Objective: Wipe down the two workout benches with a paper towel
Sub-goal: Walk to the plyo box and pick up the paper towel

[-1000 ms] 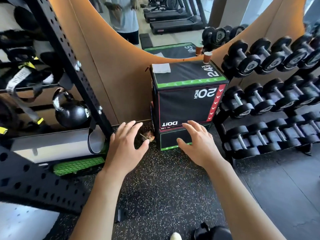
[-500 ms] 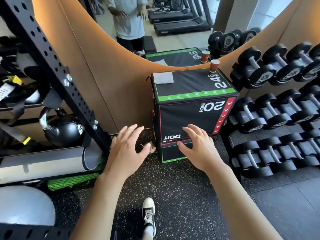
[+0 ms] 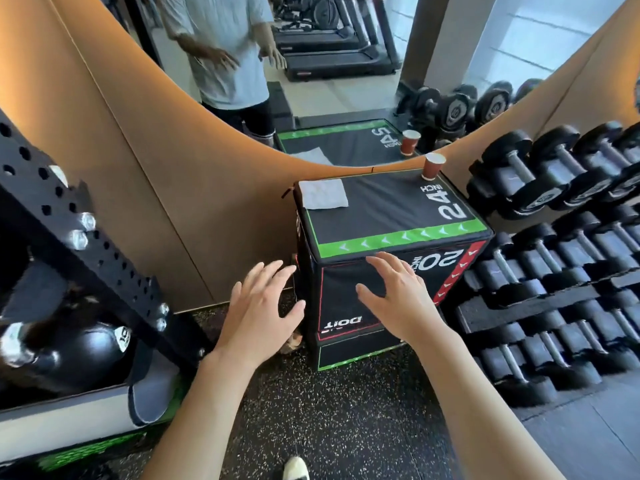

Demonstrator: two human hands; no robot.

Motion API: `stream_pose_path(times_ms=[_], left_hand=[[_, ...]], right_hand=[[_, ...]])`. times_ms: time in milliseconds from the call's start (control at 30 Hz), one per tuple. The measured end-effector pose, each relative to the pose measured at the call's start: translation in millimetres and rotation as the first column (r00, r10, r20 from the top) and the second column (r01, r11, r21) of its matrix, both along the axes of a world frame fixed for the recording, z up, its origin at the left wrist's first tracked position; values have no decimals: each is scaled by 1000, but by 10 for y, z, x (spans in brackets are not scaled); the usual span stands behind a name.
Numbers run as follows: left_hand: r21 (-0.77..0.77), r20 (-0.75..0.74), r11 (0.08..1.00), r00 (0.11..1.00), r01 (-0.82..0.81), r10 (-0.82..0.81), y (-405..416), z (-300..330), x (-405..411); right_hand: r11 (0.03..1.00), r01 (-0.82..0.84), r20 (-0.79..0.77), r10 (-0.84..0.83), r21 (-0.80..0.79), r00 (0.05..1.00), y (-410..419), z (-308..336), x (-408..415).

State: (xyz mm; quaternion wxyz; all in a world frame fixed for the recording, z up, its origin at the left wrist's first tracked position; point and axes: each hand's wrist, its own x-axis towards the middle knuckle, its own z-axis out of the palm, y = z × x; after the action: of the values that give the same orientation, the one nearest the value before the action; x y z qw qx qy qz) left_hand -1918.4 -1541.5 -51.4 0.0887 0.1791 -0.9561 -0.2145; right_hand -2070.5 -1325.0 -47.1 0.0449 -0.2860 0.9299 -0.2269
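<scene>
From the head view, both hands are out in front, fingers spread and holding nothing. The left hand (image 3: pixel 261 317) hangs just left of the black plyo box (image 3: pixel 388 216); the right hand (image 3: pixel 394 299) is in front of its face marked 20. The folded paper towel (image 3: pixel 323 194) lies on the box top, beyond the fingertips, at the far left corner; a paper cup (image 3: pixel 431 167) stands at the far right corner. Neither of the 2 benches is in sight, so I'd judge wiping hasn't begun: towel first, then both benches.

Bare forearms, no sleeves; white shoe (image 3: pixel 296 469) w/ dark trim.
</scene>
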Motion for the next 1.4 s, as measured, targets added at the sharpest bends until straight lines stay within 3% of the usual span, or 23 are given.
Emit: stream_pose_path(times_ms=[333, 1067, 1400], left_hand=[[21, -5, 999, 999, 44, -44, -552, -64, -901], [-15, 35, 977, 977, -211, 211, -878, -456, -3105], [-127, 139, 981, 977, -144, 161, -1293, -959, -3669]], right_hand=[[1000, 3, 8, -3, 29, 1000, -555, -51, -815], [969, -244, 88, 241, 28, 966, -1227, -604, -3684], [912, -370, 157, 345, 178, 925, -1868, -1238, -4270]])
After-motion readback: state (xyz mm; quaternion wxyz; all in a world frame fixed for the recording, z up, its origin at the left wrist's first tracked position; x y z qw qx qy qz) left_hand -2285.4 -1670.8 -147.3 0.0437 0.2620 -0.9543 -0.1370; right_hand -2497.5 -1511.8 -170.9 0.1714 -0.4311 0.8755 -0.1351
